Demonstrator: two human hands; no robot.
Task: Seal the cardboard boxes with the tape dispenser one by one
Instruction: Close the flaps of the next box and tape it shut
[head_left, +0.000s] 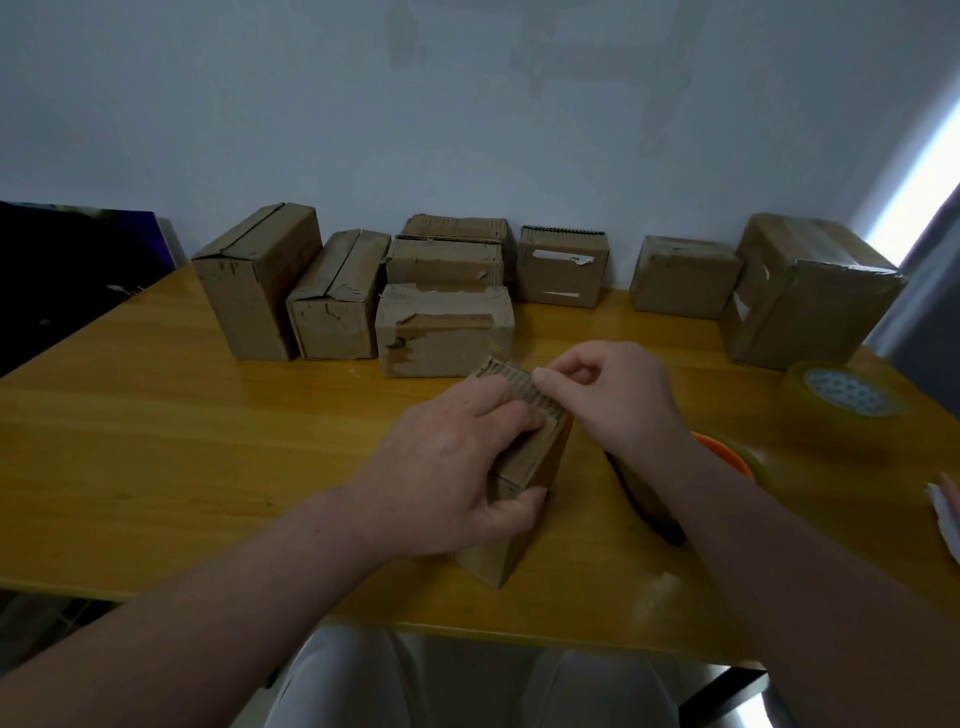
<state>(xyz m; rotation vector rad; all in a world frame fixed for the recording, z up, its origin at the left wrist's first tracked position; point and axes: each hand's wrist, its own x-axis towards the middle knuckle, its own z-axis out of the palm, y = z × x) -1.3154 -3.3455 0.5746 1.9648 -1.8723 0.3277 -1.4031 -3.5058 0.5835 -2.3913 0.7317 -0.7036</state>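
Observation:
A small cardboard box (524, 457) stands on the yellow wooden table (182, 441) in front of me. My left hand (447, 457) grips it from the left, fingers over the top and thumb on the near side. My right hand (608, 395) pinches the corrugated flap edge at the box's top. The tape dispenser (727, 457), orange with a black handle, lies on the table just right of the box, mostly hidden behind my right forearm.
Several cardboard boxes (441, 332) line the back of the table against the wall, with a large one (800, 291) at the far right. A clear tape roll (841, 405) lies at the right. White paper (943, 509) sits at the right edge.

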